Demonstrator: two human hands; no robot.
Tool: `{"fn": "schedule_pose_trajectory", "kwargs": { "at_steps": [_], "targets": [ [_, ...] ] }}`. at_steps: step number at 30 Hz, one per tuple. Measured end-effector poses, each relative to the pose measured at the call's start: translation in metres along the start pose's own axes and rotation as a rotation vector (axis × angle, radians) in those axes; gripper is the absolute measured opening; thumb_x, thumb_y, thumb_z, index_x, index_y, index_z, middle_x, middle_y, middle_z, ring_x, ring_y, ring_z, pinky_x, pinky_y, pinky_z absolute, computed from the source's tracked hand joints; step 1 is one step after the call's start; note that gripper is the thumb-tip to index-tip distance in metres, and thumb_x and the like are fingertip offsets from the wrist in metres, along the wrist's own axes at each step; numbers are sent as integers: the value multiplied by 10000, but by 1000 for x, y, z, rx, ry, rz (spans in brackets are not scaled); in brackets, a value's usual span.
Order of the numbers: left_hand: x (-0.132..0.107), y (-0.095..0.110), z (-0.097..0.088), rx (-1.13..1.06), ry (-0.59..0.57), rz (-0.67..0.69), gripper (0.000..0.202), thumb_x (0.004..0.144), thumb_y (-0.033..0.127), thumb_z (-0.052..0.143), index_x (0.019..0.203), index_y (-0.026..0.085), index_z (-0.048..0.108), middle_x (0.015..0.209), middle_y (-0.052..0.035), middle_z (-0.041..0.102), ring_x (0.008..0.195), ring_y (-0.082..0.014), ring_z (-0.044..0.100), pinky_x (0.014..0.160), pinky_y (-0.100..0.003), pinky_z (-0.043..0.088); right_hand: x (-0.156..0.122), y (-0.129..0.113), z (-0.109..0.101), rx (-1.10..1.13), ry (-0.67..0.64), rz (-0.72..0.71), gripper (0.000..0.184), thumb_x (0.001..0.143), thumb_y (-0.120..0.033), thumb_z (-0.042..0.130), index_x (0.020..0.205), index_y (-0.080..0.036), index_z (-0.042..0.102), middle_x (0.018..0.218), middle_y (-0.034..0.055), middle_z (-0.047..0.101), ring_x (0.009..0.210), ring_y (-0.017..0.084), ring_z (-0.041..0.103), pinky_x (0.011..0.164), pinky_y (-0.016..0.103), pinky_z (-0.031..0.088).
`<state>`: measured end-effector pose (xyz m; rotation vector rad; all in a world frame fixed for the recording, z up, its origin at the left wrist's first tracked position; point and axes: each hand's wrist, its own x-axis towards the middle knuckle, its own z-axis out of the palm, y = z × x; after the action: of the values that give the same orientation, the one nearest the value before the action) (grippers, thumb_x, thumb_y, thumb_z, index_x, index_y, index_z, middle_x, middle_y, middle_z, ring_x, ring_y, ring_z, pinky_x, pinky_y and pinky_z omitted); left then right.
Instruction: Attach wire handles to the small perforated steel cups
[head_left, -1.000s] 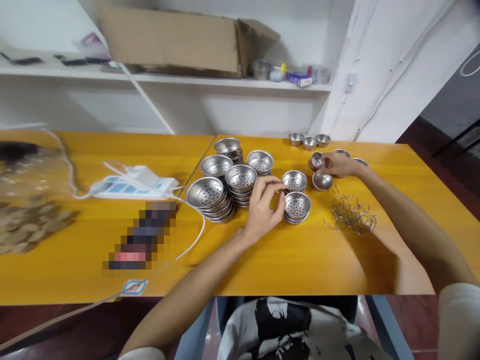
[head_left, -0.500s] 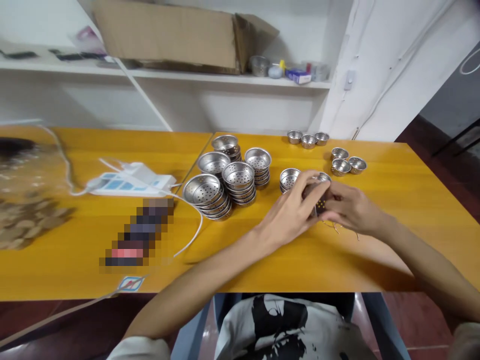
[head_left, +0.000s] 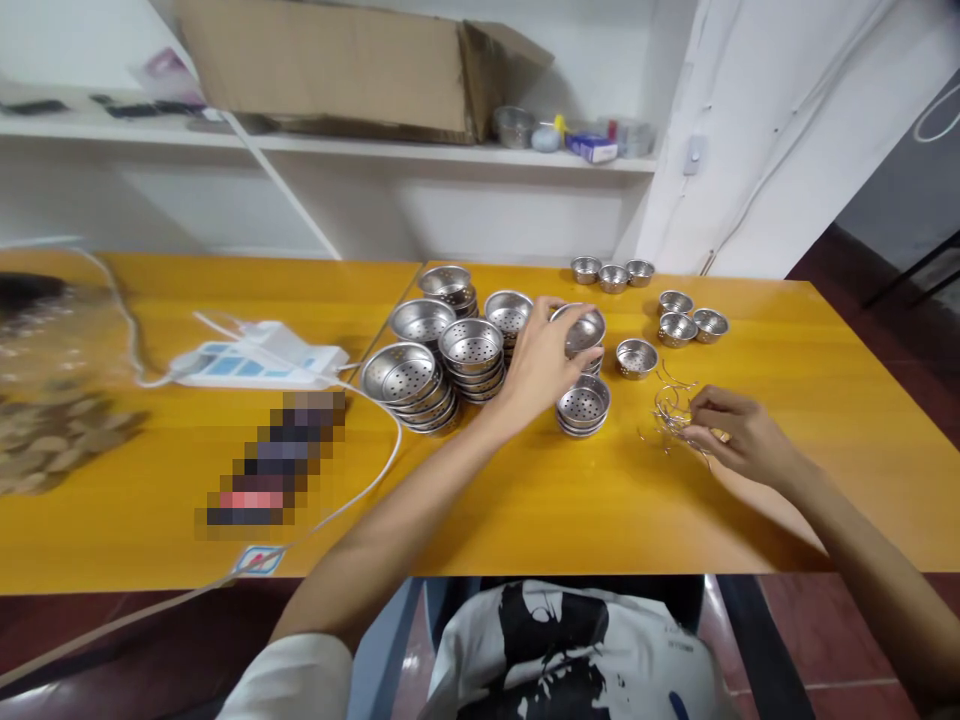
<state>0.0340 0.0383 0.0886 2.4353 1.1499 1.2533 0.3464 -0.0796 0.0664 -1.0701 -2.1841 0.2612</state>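
Ahead of us, a white shelf (head_left: 600, 165) carries a long cardboard box (head_left: 322, 65); below it stands our orange-yellow table (head_left: 517, 520), with a white power strip (head_left: 210, 366) on its left part. Stacks of holed metal cups (head_left: 469, 362) crowd the middle, and loose cups (head_left: 637, 358) sit farther right. Our left hand (head_left: 544, 360) pinches a cup (head_left: 583, 328) by its rim, at the top of a short stack. Our right hand (head_left: 742, 435), fingertips drawn together, is at a tangle of thin curved wires (head_left: 670, 405); we cannot tell whether it holds one. We judge the step in hand to be steadying the cup while picking among the wires, which calls next for a light, exact pinch.
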Motion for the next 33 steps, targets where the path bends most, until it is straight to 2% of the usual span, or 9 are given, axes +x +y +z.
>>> {"fn": "schedule_pose_trajectory", "kwargs": {
  "at_steps": [3, 7, 12, 16, 21, 25, 28, 30, 33],
  "targets": [
    [5, -20, 12, 58, -94, -63, 534, 931, 196, 888, 1450, 198, 760, 1294, -133, 644, 1268, -366, 700, 1174, -632, 589, -20, 33, 3, -373, -132, -75, 453, 1168, -546, 536, 946, -261, 809, 969, 107, 771, 648, 228, 665, 589, 409, 535],
    [-1, -21, 15, 61, -196, -66, 513, 971, 205, 850, 1475, 214, 761, 1350, -141, 620, 1337, -361, 680, 1232, -607, 561, -15, 50, -2, -621, -273, -139, 524, 1201, -570, 459, 1061, -225, 828, 1101, 111, 822, 596, 177, 624, 563, 357, 418],
    [1, -11, 5, 53, -358, -71, 311, 1076, 256, 727, 1371, 218, 817, 1375, -144, 602, 1329, -335, 681, 1255, -572, 543, 68, 46, 7, -789, -284, 207, 508, 1220, -421, 352, 1284, -165, 786, 1219, 172, 802, 837, 250, 722, 672, 356, 376],
    [3, -8, 6, 56, -374, -49, 217, 1074, 197, 687, 1214, 185, 852, 1300, -158, 606, 1353, -358, 654, 1223, -589, 565, 133, 53, 35, -829, -493, 310, 478, 1102, -314, 572, 1553, -172, 644, 1345, 209, 770, 1015, 325, 759, 781, 363, 426],
    [4, -7, 1, 78, -426, -76, 107, 1042, 176, 736, 1019, 155, 839, 1332, -185, 645, 1393, -376, 669, 1206, -576, 591, 148, 60, 47, -834, -587, 286, 418, 1084, -142, 496, 1420, -137, 745, 1234, 213, 801, 1041, 330, 774, 814, 377, 460],
    [5, 7, -19, 74, -298, 66, 425, 1026, 367, 824, 1392, 165, 747, 1718, -212, 516, 1683, -472, 425, 1366, -728, 392, 138, 50, 16, -849, -473, 269, 498, 1126, -167, 414, 1557, -94, 651, 1292, 255, 771, 1008, 342, 763, 800, 406, 498],
    [2, 22, -24, -26, -138, 213, 876, 1012, 554, 828, 1743, 290, 424, 1884, -147, 321, 1779, -440, 240, 1424, -737, 274, 130, 28, 0, -734, -274, 193, 554, 1115, -199, 448, 1650, -139, 577, 1347, 235, 739, 945, 309, 735, 775, 412, 541],
    [-5, 29, -18, -110, -119, 239, 1069, 990, 626, 831, 1821, 304, 240, 1876, -175, 335, 1757, -421, 316, 1414, -680, 345, 124, 7, 5, -593, -157, 109, 545, 1105, -202, 466, 1633, -181, 597, 1381, 206, 701, 912, 273, 715, 770, 407, 571],
    [-19, 30, -6, -174, -49, 215, 1030, 984, 624, 838, 1800, 284, 309, 1757, -197, 522, 1624, -384, 545, 1340, -608, 488, 112, -27, 25, -374, 50, 52, 459, 1115, -196, 463, 1528, -217, 664, 1334, 163, 676, 844, 217, 682, 782, 398, 600]
  ]
}}
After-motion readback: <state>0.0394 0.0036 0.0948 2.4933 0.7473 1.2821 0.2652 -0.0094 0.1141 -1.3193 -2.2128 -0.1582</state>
